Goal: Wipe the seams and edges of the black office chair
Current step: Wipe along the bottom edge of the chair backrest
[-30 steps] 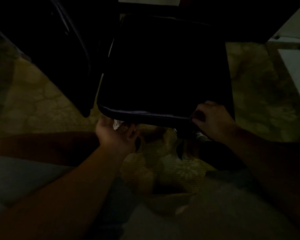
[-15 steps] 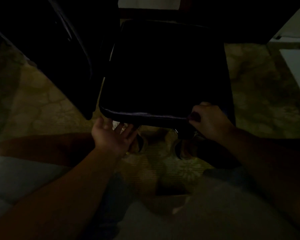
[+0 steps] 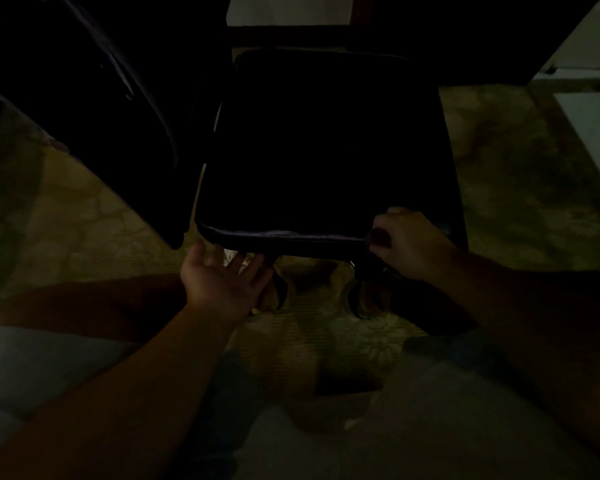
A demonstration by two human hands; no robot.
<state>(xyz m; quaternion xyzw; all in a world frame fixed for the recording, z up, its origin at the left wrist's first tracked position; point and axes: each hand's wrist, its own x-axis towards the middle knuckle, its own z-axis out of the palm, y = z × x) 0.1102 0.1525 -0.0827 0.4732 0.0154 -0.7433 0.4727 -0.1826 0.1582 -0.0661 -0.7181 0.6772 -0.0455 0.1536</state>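
Under dim light, seen from your head camera, the black office chair (image 3: 326, 150) stands on patterned carpet (image 3: 520, 174), its seat before your knees. Your left hand (image 3: 222, 282) sits just below the seat's front edge (image 3: 284, 237), palm up, fingers straight and spread; something pale shows past them, possibly a cloth, too dark to tell. Your right hand (image 3: 409, 244) curls its fingers over the front right corner. Casters (image 3: 357, 299) show beneath, so hard wiping could likely roll the chair away, and the gloom could hide missed seams.
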